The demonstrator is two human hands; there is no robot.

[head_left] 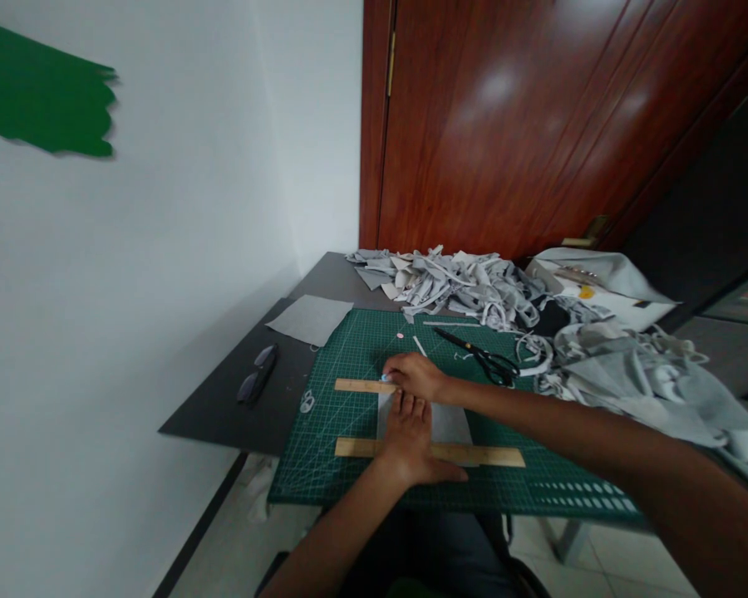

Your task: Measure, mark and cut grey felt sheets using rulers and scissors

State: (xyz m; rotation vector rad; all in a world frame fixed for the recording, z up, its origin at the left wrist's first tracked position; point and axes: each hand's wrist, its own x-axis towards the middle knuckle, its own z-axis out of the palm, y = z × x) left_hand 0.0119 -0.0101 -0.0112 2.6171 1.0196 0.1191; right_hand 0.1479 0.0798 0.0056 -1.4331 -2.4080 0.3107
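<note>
My left hand [408,440] lies flat with its fingers stretched forward. It presses on a grey piece of fabric [452,425] and across the lower wooden ruler [499,456]. Just beyond its fingertips, my right hand [419,377] is closed at the right end of the upper wooden ruler [358,385]. A small whitish-blue thing [385,378] shows at its fingertips, too small to name. Both rulers lie across the fabric on a green cutting mat [324,448], roughly parallel.
Black-handled scissors [489,359] lie beyond my right forearm. Heaps of grey fabric scraps [461,282] cover the back and right [648,378]. A white box [623,307] stands back right. Glasses [258,374] and a grey sheet [312,319] lie left, near the wall.
</note>
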